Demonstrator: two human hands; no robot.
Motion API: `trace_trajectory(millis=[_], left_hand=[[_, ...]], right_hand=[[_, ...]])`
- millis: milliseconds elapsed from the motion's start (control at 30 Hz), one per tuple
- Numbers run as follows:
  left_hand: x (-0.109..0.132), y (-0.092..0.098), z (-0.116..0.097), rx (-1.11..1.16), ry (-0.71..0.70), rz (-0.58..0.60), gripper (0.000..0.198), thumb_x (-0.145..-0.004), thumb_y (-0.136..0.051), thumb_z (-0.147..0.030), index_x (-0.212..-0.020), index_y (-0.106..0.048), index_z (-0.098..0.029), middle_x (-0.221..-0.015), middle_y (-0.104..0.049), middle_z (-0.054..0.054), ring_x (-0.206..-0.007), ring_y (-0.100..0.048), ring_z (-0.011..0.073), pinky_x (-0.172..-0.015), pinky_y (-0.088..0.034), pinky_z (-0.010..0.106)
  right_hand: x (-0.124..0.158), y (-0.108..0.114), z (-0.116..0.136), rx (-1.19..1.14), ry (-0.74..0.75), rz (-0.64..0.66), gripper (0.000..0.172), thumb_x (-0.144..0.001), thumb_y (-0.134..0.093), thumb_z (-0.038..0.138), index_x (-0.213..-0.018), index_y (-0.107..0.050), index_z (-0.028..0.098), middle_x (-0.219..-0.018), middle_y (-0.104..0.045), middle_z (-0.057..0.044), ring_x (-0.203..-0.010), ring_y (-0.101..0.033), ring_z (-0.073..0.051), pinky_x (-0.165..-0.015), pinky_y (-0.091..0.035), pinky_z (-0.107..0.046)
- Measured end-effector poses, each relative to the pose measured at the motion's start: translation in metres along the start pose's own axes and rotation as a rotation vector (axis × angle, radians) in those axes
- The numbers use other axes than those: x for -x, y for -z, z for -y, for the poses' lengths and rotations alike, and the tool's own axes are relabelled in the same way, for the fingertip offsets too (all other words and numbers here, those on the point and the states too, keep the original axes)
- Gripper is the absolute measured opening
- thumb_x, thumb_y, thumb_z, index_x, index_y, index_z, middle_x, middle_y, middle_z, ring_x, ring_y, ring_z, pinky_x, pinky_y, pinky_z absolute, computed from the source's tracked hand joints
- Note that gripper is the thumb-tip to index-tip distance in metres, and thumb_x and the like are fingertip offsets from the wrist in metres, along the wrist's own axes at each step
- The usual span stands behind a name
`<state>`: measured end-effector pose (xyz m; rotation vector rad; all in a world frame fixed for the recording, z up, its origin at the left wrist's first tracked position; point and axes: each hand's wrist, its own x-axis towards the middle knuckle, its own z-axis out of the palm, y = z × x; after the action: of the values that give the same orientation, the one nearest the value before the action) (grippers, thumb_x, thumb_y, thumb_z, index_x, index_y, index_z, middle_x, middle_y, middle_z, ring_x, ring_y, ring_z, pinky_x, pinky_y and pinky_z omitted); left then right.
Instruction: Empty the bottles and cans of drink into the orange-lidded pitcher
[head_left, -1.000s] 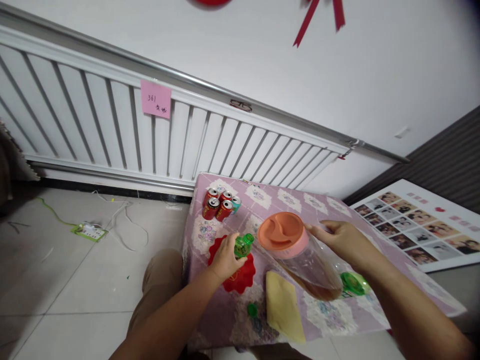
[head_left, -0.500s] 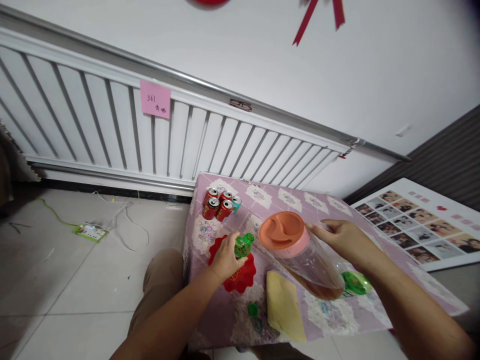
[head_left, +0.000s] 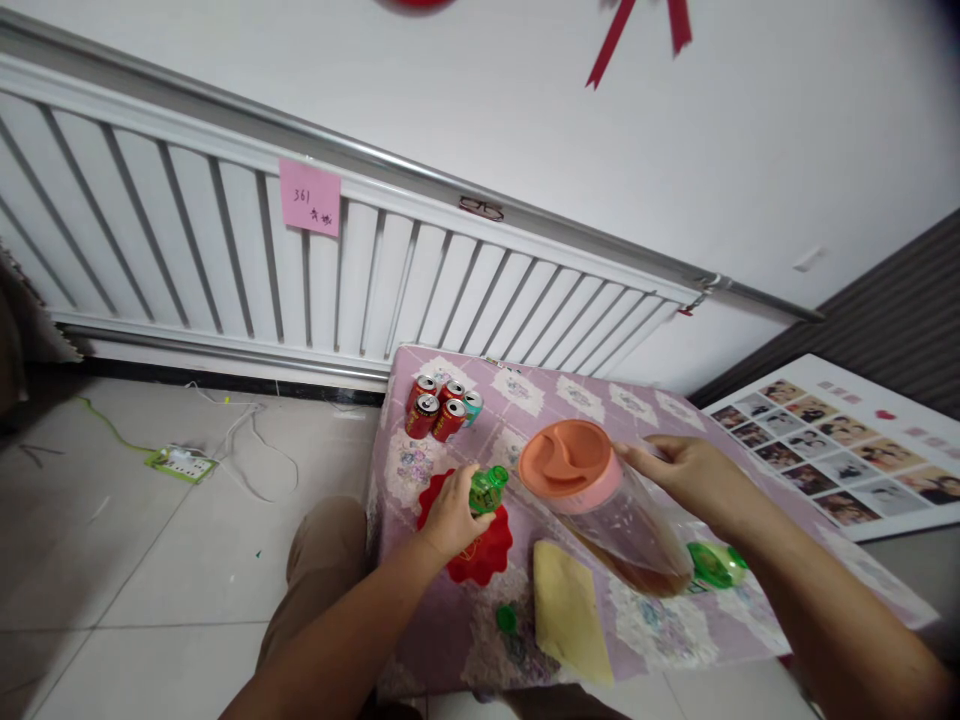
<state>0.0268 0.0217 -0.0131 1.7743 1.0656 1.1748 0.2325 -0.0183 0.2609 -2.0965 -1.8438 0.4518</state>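
Note:
My left hand (head_left: pixel 454 515) is wrapped round a small green bottle (head_left: pixel 489 488), whose uncapped mouth points up and to the right. Under it lies a red scalloped mat (head_left: pixel 480 552). My right hand (head_left: pixel 675 470) grips the handle side of a clear pitcher (head_left: pixel 622 530) with an orange lid (head_left: pixel 566 458). The pitcher is tilted, its lid leaning toward the bottle's mouth but apart from it. Brown liquid sits low in the pitcher. A green cap (head_left: pixel 507 618) and a folded yellow cloth (head_left: pixel 570 610) lie on the near side of the table.
Several drink cans (head_left: pixel 436 408) stand together at the table's far left. Another green bottle (head_left: pixel 716 566) lies behind the pitcher. A patterned cloth covers the table (head_left: pixel 517 395). A white radiator (head_left: pixel 360 270) runs behind, a photo board (head_left: pixel 847 450) leans at right, and a power strip (head_left: pixel 180 463) lies on the floor.
The pitcher has shifted very slightly to the right, its lid edging away from the bottle. My left hand and the bottle stay in place.

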Motion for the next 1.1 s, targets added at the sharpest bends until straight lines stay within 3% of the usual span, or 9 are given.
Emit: trace_trajectory(millis=[100, 500, 1100], left_hand=[[0.0, 0.0, 0.0, 0.002, -0.007, -0.001, 0.077, -0.068, -0.077, -0.013, -0.137, -0.042, -0.02, -0.134, -0.057, 0.014, -0.132, -0.051, 0.0295, -0.111, -0.044, 0.05], [0.0, 0.002, 0.0, 0.009, 0.003, 0.005, 0.075, -0.068, -0.076, -0.012, -0.136, -0.043, -0.02, -0.133, -0.058, 0.014, -0.13, -0.053, 0.0293, -0.11, -0.045, 0.049], [-0.001, 0.0, 0.002, 0.019, 0.0, -0.005, 0.077, -0.068, -0.076, -0.011, -0.136, -0.042, -0.022, -0.135, -0.057, 0.013, -0.131, -0.052, 0.029, -0.111, -0.044, 0.051]], right_hand=[[0.002, -0.001, 0.006, 0.114, -0.083, -0.179, 0.053, -0.072, -0.05, 0.073, -0.046, -0.044, 0.027, -0.048, -0.042, -0.001, -0.048, -0.037, -0.019, -0.047, -0.025, -0.034], [0.006, 0.003, 0.019, 0.093, -0.101, -0.146, 0.053, -0.068, -0.049, 0.075, -0.047, -0.037, 0.028, -0.051, -0.032, -0.001, -0.051, -0.029, -0.018, -0.05, -0.023, -0.035], [0.005, 0.005, 0.014, 0.096, -0.093, -0.158, 0.053, -0.069, -0.05, 0.075, -0.048, -0.042, 0.027, -0.05, -0.039, -0.002, -0.051, -0.034, -0.019, -0.049, -0.027, -0.036]])
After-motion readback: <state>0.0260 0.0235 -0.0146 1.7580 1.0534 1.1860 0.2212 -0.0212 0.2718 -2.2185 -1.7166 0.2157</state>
